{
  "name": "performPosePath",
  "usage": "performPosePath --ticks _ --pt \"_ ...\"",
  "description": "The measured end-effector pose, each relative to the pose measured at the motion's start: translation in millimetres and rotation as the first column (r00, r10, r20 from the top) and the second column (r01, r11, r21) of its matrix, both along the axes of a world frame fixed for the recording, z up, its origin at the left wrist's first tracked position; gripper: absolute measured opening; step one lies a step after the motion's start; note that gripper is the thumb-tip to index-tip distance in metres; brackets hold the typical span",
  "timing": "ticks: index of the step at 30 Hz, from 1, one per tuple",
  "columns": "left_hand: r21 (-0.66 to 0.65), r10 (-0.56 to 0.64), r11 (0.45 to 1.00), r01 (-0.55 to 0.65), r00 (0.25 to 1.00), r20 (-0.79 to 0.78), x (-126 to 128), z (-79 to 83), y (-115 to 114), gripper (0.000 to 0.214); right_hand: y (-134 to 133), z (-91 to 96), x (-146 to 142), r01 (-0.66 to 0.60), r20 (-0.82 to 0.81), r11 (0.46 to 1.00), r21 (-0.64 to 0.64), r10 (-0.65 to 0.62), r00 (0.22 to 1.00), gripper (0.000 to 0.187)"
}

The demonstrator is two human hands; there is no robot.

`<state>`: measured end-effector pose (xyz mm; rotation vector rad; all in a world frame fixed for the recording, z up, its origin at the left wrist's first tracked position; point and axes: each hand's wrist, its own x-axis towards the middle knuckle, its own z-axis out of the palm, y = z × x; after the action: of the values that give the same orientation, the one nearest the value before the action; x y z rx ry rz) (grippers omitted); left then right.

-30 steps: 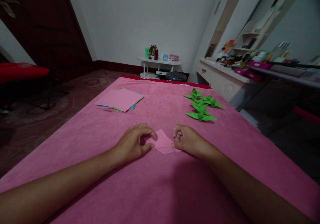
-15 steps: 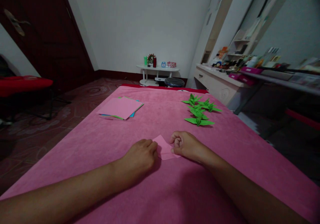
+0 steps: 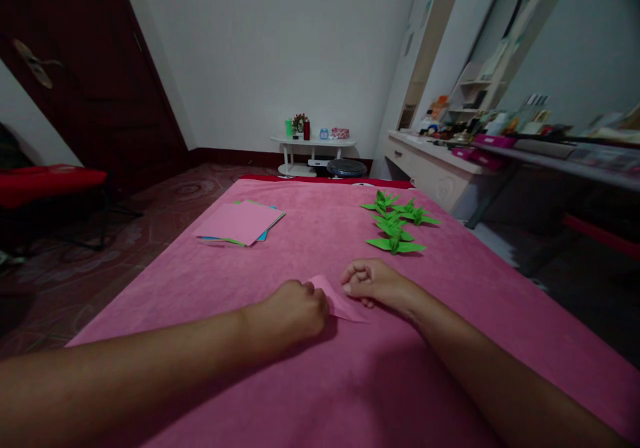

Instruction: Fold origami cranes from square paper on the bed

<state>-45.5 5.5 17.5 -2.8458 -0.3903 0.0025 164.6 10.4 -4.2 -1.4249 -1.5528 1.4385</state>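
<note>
A small folded sheet of pink origami paper lies on the pink cloth in front of me, one pointed corner toward the right. My left hand is closed on its left side, and the knuckles hide that part. At the paper's right edge is my right hand, its fingers curled and the thumb close to the index finger, seemingly pinching the edge. Several green folded paper cranes sit in a cluster beyond my right hand. A stack of square origami paper, pink on top with green and blue below, lies farther left.
The pink cloth covers the wide surface under my hands. Past its far edge stand a round dark stool and a low white table. A cluttered dresser is at right, a red chair at left.
My left hand has moved right, over more of the pink paper. The paper has turned or tilted, its right corner now lower and showing below my right hand. The view has shifted slightly.
</note>
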Motion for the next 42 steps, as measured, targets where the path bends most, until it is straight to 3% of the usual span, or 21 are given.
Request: performPosePath --ticks 3,7,11,16,19,25,30,34,36,38,42 --pt "-0.04 -0.009 0.999 0.018 0.974 0.226 -13 10.0 28 0.017 6 7.7 8 0.172 -0.127 0.983 0.065 -0.163 0.979 0.027" --pt "-0.191 -0.024 0.968 0.165 0.814 0.58 -19 9.8 60 0.023 9 10.4 8 0.351 -0.263 0.93 0.111 -0.313 0.913 0.03" --pt "-0.326 0.053 0.892 0.312 0.645 0.763 -7 -2.0 69 0.021 5 11.4 -1 0.228 -0.378 0.974 -0.007 -0.213 0.901 0.035" --pt "-0.378 0.106 0.851 0.365 0.584 0.804 9 -3.6 63 0.018 1 13.7 -1 0.143 -0.47 0.989 -0.028 -0.139 0.872 0.041" --pt "-0.414 0.15 0.85 0.326 0.605 0.782 11 -4.5 65 0.014 3 8.3 1 0.177 -0.432 0.984 -0.002 -0.161 0.887 0.039" --pt "-0.448 0.158 0.87 0.205 0.746 0.647 0 -9.9 67 0.029 5 -4.7 -1 0.296 -0.316 0.955 -0.007 -0.283 0.906 0.03" --pt "-0.576 0.296 0.806 0.133 0.752 0.588 -8 -11.5 44 0.024 4 -5.8 -3 0.354 -0.309 0.933 -0.057 -0.354 0.883 0.031" --pt "-0.572 0.311 0.817 0.071 0.782 0.541 -11 -22.0 30 0.017 5 -10.7 -5 0.352 -0.253 0.936 -0.016 -0.345 0.904 0.029" --pt "-0.544 0.279 0.836 0.068 0.802 0.529 -11 -28.0 29 0.016 6 -13.4 -4 0.333 -0.144 0.942 0.04 -0.325 0.935 0.026" --pt "-0.517 0.245 0.853 0.074 0.818 0.521 -11 -31.7 29 0.016 7 -13.1 0 0.28 0.034 0.944 0.177 -0.29 0.957 0.021" --pt "-0.475 0.209 0.878 0.065 0.839 0.502 -11 -30.0 28 0.014 5 2.0 12 -0.015 0.396 0.873 0.488 -0.206 0.895 0.015"
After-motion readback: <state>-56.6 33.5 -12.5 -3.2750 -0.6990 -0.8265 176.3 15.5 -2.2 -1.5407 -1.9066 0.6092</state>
